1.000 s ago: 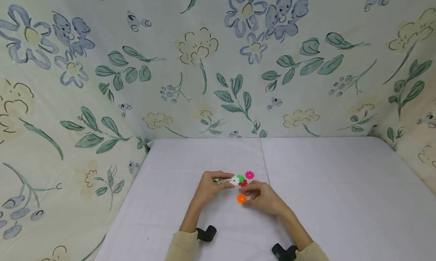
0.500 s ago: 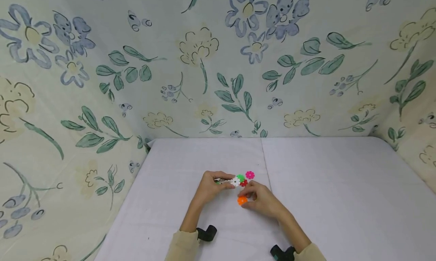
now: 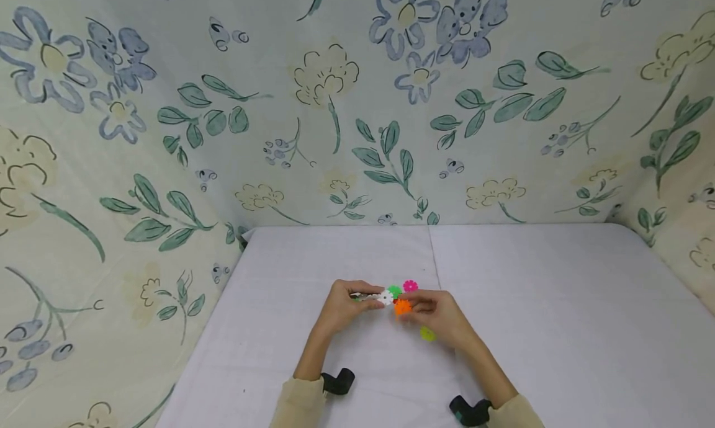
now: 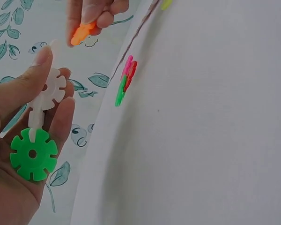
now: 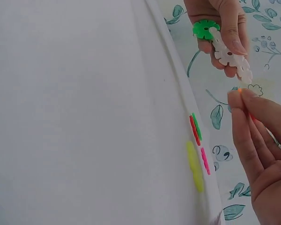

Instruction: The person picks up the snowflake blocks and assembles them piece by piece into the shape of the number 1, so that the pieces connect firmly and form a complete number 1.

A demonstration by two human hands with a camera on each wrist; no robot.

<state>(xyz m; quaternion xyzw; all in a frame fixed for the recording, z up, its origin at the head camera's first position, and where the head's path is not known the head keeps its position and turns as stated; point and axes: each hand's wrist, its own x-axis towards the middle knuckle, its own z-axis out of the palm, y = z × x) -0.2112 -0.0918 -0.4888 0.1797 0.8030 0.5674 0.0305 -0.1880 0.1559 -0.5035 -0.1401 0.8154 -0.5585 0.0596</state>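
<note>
My left hand (image 3: 342,307) pinches a short chain of notched plastic discs between thumb and fingers. In the left wrist view, its lower end is a green disc (image 4: 23,161), slotted into white discs (image 4: 57,88) that run up past the thumb. My right hand (image 3: 444,319) pinches an orange notched disc (image 3: 402,307) by thumb and fingertips, close to the white end of the chain. The right wrist view shows a small gap between the right fingertips and the last white disc (image 5: 244,75); there the fingers hide most of the orange disc.
Loose discs lie on the white-covered table (image 3: 530,304): a green one (image 3: 395,290), a pink one (image 3: 410,285), and a red one (image 4: 131,77) close together, with a yellow one (image 3: 427,334) nearer me under the right hand. A flowered cloth (image 3: 335,167) hangs behind the table.
My right hand has moved away from me with the orange disc, up to the white end of the chain. The yellow disc, hidden before, now shows. The left hand stays in place.
</note>
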